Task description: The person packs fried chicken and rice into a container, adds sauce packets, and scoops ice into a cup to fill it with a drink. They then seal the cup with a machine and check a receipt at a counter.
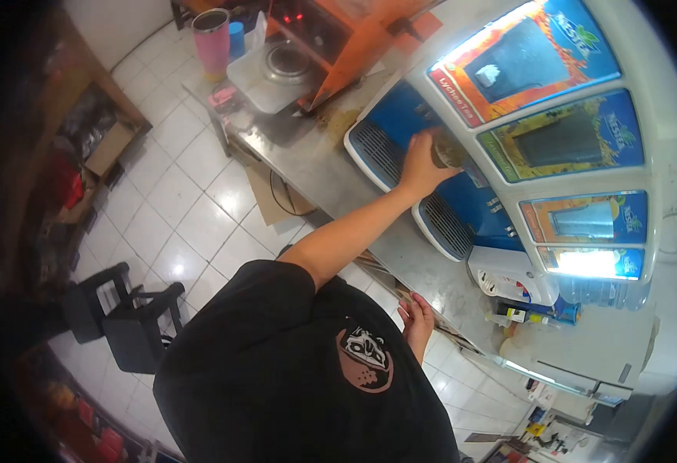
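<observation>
My left hand [423, 171] reaches out to the drink dispenser [511, 191] with its fingers wrapped round a cup [446, 153] that holds something brownish-green. The cup is near the blue dispensing bay, above and beside the black drip grates [377, 150]. Lower down, near the counter's front edge, my right hand [417, 318] hangs with its fingers loosely curled and slightly apart; I see nothing held in it.
On the metal counter [408, 266] stand an orange machine [369, 46], a pink tumbler [212, 48], a blue cup [236, 38] and a white dispenser [500, 270]. Small bottles [517, 315] are farther right. A black chair [134, 324] stands on the tiled floor.
</observation>
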Demonstrator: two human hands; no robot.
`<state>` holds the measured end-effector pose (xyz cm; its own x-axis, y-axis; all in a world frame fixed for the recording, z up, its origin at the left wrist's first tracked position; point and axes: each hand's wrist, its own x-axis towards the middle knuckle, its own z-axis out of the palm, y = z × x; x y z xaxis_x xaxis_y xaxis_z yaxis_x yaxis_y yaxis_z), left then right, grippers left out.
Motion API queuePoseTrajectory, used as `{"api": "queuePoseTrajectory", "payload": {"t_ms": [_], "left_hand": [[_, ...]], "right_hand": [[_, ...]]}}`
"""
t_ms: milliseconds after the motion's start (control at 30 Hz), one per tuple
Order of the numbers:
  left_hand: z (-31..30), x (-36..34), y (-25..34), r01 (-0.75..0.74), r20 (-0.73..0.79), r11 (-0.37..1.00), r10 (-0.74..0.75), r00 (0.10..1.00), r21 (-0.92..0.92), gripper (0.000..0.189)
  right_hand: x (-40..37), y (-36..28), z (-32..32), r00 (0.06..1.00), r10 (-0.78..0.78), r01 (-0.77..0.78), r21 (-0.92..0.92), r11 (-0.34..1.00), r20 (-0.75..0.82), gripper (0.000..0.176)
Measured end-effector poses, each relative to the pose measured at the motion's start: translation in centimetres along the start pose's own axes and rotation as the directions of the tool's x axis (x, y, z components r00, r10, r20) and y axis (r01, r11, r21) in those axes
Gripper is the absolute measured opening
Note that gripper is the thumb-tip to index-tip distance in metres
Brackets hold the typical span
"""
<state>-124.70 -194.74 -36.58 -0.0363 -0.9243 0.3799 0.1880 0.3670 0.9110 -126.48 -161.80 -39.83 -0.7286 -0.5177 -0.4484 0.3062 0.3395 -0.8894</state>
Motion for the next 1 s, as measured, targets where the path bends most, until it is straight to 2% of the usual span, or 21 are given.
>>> {"api": "queuePoseTrajectory", "payload": {"t_ms": [167,233,267,400,500,567,700,800,900,967,1000], "left_hand": [[-1.7,-0.3,-1.1,-0.038,0.070,0.999,0.035,0.997,0.039,0.082],[-2.8,-0.7,-1.4,0.075,0.158,0.996,-0.065,0.985,-0.055,0.082],[-3.7,-0.9,-1.2,0.087,0.223,0.992,-0.065,0.973,-0.090,0.081],[-7.2,-2.1,-0.3,0.026,0.316,0.977,0.042,0.948,-0.209,0.082],[-10.4,-2.9,0.6,0.076,0.410,0.975,0.017,0.912,-0.209,0.082],[-12.5,-3.2,2.1,0.170,0.474,0.957,-0.041,0.879,-0.233,0.083],[-15.9,-3.6,4.4,0.153,0.509,0.972,-0.043,0.859,-0.177,0.084],[-18.1,-4.5,4.4,0.125,0.529,0.984,-0.038,0.848,-0.128,0.084],[-20.7,-5.0,6.2,0.120,0.549,0.988,-0.045,0.834,-0.102,0.084],[-22.1,-5.2,6.7,0.117,0.557,0.984,-0.023,0.830,-0.134,0.082],[-22.8,-5.3,6.9,0.168,0.563,0.972,-0.049,0.825,-0.162,0.081]], "right_hand": [[-0.5,1.3,0.1,1.000,0.000,0.001,0.091,0.996,-0.003,0.030],[-0.9,1.9,0.0,1.000,-0.008,0.009,0.127,0.992,-0.008,0.030],[-0.9,2.2,-0.1,1.000,-0.014,0.017,0.129,0.991,-0.018,0.029],[-1.4,3.4,-0.3,0.998,-0.027,0.035,0.156,0.987,-0.053,0.028],[-1.9,4.4,-0.1,0.996,-0.065,0.075,0.152,0.986,-0.067,0.029],[-2.6,4.3,0.6,0.996,-0.066,0.077,0.182,0.980,-0.065,0.030],[-4.5,5.0,2.0,0.995,-0.071,0.084,0.196,0.977,-0.071,0.031],[-6.3,5.3,3.3,0.989,-0.149,0.150,0.146,0.978,-0.019,0.027],[-8.3,5.4,5.3,0.992,-0.123,0.127,0.138,0.982,-0.037,0.027],[-9.0,5.7,6.7,0.990,-0.134,0.139,0.154,0.978,-0.046,0.028],[-9.6,6.2,7.3,0.988,-0.152,0.156,0.128,0.979,-0.036,0.029]]}}
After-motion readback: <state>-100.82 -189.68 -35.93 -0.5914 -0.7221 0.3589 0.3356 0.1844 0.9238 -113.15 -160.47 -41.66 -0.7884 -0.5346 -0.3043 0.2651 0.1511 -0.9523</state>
